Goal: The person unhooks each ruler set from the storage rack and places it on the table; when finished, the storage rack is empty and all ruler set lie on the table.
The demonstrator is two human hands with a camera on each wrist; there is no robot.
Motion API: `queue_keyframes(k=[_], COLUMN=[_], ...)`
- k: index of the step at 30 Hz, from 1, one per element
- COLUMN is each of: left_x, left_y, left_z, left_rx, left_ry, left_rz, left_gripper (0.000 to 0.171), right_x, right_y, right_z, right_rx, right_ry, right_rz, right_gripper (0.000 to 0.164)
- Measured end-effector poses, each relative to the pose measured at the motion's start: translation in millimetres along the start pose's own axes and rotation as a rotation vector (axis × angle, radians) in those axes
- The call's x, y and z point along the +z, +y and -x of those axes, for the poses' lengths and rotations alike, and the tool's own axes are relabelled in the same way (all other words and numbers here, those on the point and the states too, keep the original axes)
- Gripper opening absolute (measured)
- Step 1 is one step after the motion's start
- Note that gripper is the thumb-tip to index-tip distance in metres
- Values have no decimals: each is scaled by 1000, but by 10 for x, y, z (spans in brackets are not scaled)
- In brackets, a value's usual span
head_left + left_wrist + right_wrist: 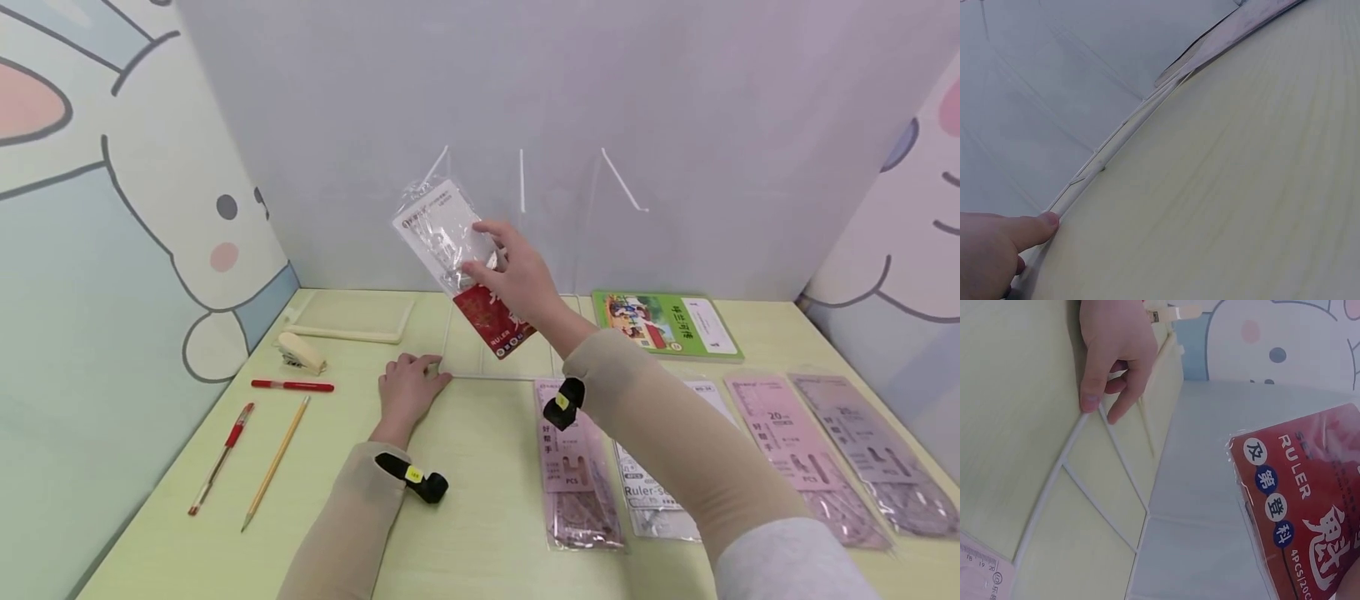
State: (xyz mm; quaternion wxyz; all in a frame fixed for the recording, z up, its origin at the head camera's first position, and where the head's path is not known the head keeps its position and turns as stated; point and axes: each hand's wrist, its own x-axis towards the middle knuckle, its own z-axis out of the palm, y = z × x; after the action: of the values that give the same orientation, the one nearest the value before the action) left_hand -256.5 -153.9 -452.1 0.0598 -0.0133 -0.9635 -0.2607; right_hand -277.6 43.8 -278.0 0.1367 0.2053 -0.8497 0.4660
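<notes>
My right hand (517, 275) holds up a clear-bagged ruler set (444, 227) with a white upper card and a red lower end, thumb and fingers at its right edge. The pack tilts in front of the left prong of a white wire rack (522, 179), and its bagged top overlaps that prong. In the right wrist view the red part (1297, 487) reads RULER. My left hand (408, 390) pinches the front left corner of the rack's base wire, low on the table. Its thumb (1035, 230) lies along the wire in the left wrist view.
Several packaged ruler sets (795, 450) lie at the right front, with a green book (701, 321) behind them. At left are a cream framed board (348, 337), a stapler (302, 351), a red pen (292, 386), a red-capped pen (225, 450) and a pencil (276, 462).
</notes>
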Motion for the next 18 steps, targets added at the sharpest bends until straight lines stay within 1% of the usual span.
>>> queue_keyframes(k=[6,10,13,18], left_x=[-4,-8,-13,-13], left_y=[-7,1,10,5], left_z=[6,12,15,13], left_rx=[-7,-6,-3,3], left_ry=[-3,0,2,15], left_rz=[10,3,-3,-10], left_gripper=[42,42,42,42], right_x=[-6,-3,-4,-8], right_y=[-34,-3,67,266], right_z=[22,65,140,322], right_rx=[3,21,60,168], right_ry=[-10,-13,-12,-9], right_rz=[-53,-141,-193,-221], right_gripper=[58,57,55,51])
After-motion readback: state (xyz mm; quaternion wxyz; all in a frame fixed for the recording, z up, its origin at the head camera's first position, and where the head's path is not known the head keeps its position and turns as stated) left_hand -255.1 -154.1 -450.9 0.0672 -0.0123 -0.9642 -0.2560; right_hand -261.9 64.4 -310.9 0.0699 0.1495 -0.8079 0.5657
